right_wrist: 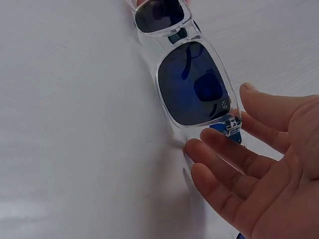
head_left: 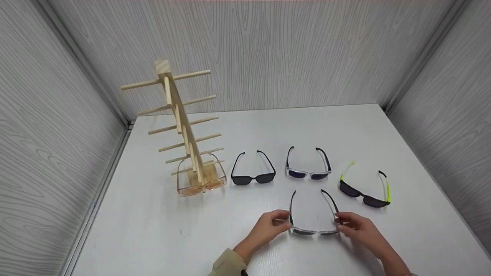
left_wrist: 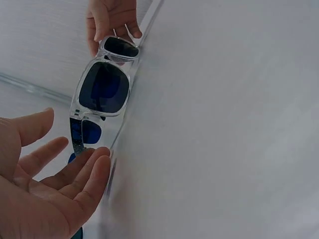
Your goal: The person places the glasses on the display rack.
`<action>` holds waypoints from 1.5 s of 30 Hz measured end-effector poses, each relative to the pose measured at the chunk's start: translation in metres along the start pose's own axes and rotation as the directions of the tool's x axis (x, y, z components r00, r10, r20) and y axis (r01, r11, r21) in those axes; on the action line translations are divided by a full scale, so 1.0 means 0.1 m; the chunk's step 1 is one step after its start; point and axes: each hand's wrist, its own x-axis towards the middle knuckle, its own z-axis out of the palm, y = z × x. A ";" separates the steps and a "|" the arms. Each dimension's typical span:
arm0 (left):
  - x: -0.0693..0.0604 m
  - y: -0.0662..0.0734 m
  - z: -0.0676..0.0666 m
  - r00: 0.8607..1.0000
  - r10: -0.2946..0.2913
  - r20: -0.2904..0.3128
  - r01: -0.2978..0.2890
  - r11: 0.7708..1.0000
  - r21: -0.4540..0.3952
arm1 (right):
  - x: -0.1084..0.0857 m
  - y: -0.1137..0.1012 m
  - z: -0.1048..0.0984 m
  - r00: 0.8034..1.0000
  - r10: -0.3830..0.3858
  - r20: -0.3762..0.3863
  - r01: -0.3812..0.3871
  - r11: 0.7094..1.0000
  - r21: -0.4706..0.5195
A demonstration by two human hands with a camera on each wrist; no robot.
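Clear-framed sunglasses (head_left: 316,232) with dark temples and dark blue lenses lie near the front of the table, temples pointing away from me. At their left hinge is my left hand (head_left: 269,227), its fingers spread in the left wrist view and fingertips (left_wrist: 102,154) by the temple. My right hand (head_left: 357,230) is at the opposite temple. In the right wrist view its thumb stands apart from the fingers (right_wrist: 214,159), which reach the hinge corner. Neither hand plainly pinches the frame; exact contact is hard to tell.
Behind lie black sunglasses (head_left: 253,179), another clear-framed pair (head_left: 308,175) and a black pair with neon-yellow temples (head_left: 364,196). At left a wooden peg rack (head_left: 180,115) leans in view, with orange-tinted glasses (head_left: 202,187) at its foot. Grey wood-grain panels (head_left: 268,53) enclose the white table (head_left: 145,230).
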 end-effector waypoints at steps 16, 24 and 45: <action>0.07 -0.09 0.09 1.000 -0.004 0.005 0.004 0.997 -0.079 | -0.01 0.05 0.02 1.000 -0.011 0.012 0.010 0.999 0.045; 0.04 -0.07 0.07 1.000 0.011 -0.002 -0.011 0.993 -0.118 | -0.02 0.05 0.06 1.000 -0.030 -0.008 0.030 0.998 0.063; 0.03 0.13 -0.11 1.000 0.002 -0.020 -0.006 0.985 -0.170 | 0.01 -0.11 0.10 0.969 -0.222 -0.105 0.231 0.970 0.078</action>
